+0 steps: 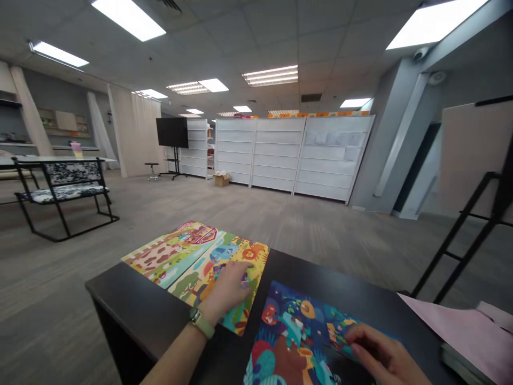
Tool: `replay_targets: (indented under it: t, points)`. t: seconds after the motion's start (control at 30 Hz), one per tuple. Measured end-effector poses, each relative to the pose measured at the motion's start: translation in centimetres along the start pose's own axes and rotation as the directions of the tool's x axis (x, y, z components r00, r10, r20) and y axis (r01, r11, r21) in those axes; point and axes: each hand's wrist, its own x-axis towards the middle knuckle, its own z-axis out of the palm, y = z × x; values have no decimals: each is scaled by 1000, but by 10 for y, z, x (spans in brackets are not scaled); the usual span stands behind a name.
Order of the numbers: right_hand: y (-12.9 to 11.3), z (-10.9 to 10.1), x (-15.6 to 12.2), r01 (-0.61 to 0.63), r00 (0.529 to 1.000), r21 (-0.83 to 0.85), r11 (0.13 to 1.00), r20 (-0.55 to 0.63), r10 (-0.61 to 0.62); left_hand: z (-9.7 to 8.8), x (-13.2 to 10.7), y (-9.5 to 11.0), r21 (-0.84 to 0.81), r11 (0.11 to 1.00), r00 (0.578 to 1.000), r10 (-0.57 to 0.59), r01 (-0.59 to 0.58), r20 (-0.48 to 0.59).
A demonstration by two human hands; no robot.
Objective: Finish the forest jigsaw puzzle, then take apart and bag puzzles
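Observation:
My left hand [229,286], with a green-banded watch [201,323] on its wrist, lies over a bright yellow and green animal picture [192,286]. Its index finger is stretched out, the fingers apart; a small purple patch near the fingertips is too unclear to name. Beside it on the left lies a second picture with a giraffe-like pattern [156,256]. At the lower right, my right hand [380,353] pinches the edge of a dark blue puzzle piece [336,329] with colourful figures. This adjoins a larger dark blue puzzle [280,326] showing a brown bear-like figure.
Everything lies on a black table [304,267]. Pink sheets [460,326] sit at its right edge, over a dark stack. A board on a black stand [460,256] is to the right. Further off are a patterned chair [72,187], a screen [172,132] and white shelving [280,152].

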Motion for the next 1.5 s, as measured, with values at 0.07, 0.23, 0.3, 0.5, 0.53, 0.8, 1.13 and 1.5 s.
replay_targets:
  t: [0.07, 0.23, 0.3, 0.5, 0.53, 0.8, 1.13, 1.5]
  points:
    - [0, -4, 1, -5, 999, -12, 1000, -35, 4, -3, 2, -18, 21, 997, 998, -71, 70, 0]
    - [-9, -3, 0, 7, 997, -17, 1000, -81, -8, 2, 3, -34, 7, 995, 995, -103, 103, 3]
    - [-14, -2, 0, 5, 995, -34, 999, -96, -8, 4, 4, -35, -22, 995, 996, -93, 93, -2]
    - [-21, -5, -3, -3, 995, -58, 998, -98, -2, 5, 8, -35, -181, 983, 995, -52, 36, -82]
    - [-22, -5, -3, -9, 995, -60, 998, -100, 3, 4, 9, -32, -217, 976, 994, -48, 27, -95]
    - [-26, -1, -4, -39, 996, -22, 999, -81, 37, 28, -3, 33, -765, 638, 994, -101, 88, 30]
    - [-66, 15, -15, -25, 1000, 406, 914, 21, 18, 102, -36, 105, -917, 339, 977, -32, 211, 213]
    - [-25, 4, -6, -187, 959, 346, 919, -137, 247, 56, -57, 114, -259, 958, 893, 219, -121, 393]
